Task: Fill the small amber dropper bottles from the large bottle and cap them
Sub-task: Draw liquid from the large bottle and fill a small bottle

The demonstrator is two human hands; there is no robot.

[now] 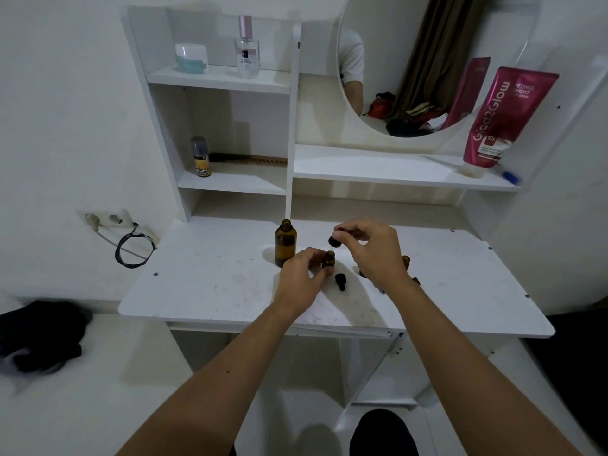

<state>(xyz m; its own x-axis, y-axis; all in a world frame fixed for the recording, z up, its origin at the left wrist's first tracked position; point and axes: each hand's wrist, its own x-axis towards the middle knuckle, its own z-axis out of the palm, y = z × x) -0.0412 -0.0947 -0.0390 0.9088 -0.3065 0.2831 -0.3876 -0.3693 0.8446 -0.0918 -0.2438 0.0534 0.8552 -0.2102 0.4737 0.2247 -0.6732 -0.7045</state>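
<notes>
Fingers point(342, 232) pinch black dropper cap point(333, 241) over uncapped small amber bottle point(329, 260) gripped left

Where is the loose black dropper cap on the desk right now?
The loose black dropper cap lies on the white desk near the middle, between both wrists.

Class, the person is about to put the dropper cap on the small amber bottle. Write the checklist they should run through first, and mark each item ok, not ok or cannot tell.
1. Small amber bottle steadied upright by the left hand: ok.
2. Dropper cap gripped by the right hand: ok.
3. Cap lined up above the bottle's mouth: ok, roughly; it sits slightly to the right.
4. Small bottle actually filled: cannot tell, the fingers hide it.
5. Large amber bottle clear of the hands: ok, but it stands open, close behind the left hand.
6. Loose black cap on the table out of the way: ok.
</notes>
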